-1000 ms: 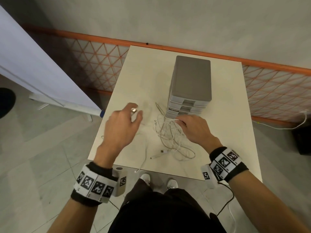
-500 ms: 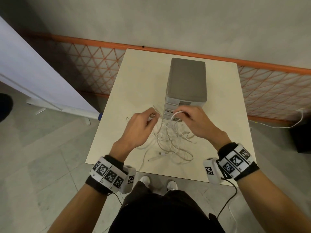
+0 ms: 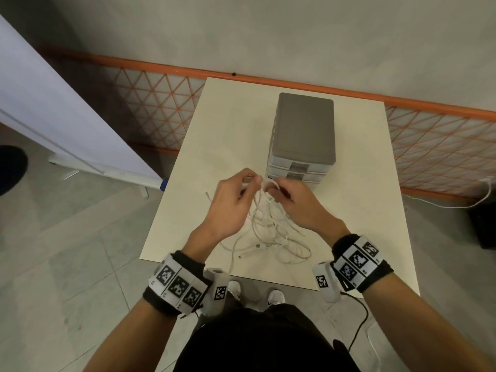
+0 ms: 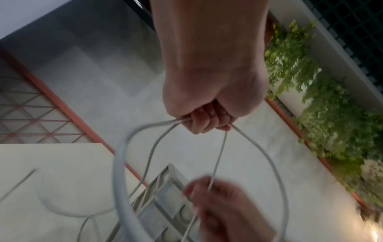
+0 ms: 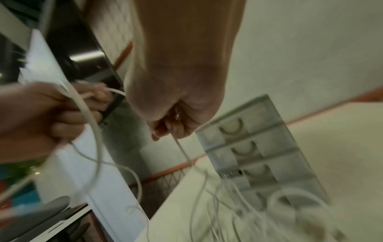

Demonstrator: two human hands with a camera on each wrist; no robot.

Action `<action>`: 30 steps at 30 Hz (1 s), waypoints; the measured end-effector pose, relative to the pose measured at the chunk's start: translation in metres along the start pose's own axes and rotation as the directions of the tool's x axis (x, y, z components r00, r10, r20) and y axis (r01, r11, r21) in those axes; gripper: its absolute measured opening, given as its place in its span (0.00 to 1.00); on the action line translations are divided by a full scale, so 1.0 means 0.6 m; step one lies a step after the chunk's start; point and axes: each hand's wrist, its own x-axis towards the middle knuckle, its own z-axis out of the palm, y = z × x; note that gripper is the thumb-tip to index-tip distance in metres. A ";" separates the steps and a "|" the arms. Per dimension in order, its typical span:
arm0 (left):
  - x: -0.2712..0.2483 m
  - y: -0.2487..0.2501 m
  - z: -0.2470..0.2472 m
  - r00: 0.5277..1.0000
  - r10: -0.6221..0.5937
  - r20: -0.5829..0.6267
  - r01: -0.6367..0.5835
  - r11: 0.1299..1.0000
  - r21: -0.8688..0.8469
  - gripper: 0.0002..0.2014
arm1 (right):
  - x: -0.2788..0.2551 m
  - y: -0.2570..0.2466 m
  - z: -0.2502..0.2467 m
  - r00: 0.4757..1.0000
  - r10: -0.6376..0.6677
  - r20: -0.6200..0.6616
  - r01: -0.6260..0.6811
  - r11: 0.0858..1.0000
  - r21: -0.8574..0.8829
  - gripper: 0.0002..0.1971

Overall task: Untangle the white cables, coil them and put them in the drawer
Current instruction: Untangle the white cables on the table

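**Both hands raised in a tangle of white cables**

A small cream rectangular table (image 3: 357, 210) with a smooth matte top stands on pale grey floor tiles, against a grey wall with an orange-framed lattice panel (image 3: 442, 146) along its foot.

Above the table's near half, the left hand (image 3: 230, 208) and the right hand (image 3: 298, 208) are raised close together, fingertips nearly meeting. In the left wrist view the left hand's fingers (image 4: 204, 121) are curled tight round several strands. In the right wrist view the right hand pinches 1 thin strand that runs down to the heap. That view is blurred, so the exact finger hold is hard to make out.

The tangled white round-section cables (image 3: 271, 232) hang from both hands in loose loops and pile on the table below them, with 2 plug ends lying near the front edge. How many cables there are cannot be told.

Just behind the hands stands a grey plastic desktop drawer unit (image 3: 304, 130) with a flat darker top. Its drawers are shut, and the hands hide the lower ones in the head view. In the right wrist view, half-moon finger pulls show on its fronts.

Marker-printed bands (image 3: 357, 260) wrap both wrists.
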 end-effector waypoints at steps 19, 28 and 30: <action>-0.013 -0.027 -0.018 0.988 -0.136 0.069 0.089 0.881 0.464 0.22 | -0.009 0.052 -0.004 0.998 0.050 0.026 -0.040 0.956 -0.291 0.14; 0.019 -0.049 0.034 0.990 -0.089 0.111 0.047 0.940 0.337 0.14 | -0.002 -0.016 -0.050 0.993 0.037 0.114 -0.029 0.997 -0.071 0.15; 0.021 -0.052 0.031 0.992 -0.087 0.089 0.057 0.953 0.299 0.12 | -0.005 -0.015 -0.049 0.991 0.037 0.127 -0.030 0.998 -0.055 0.16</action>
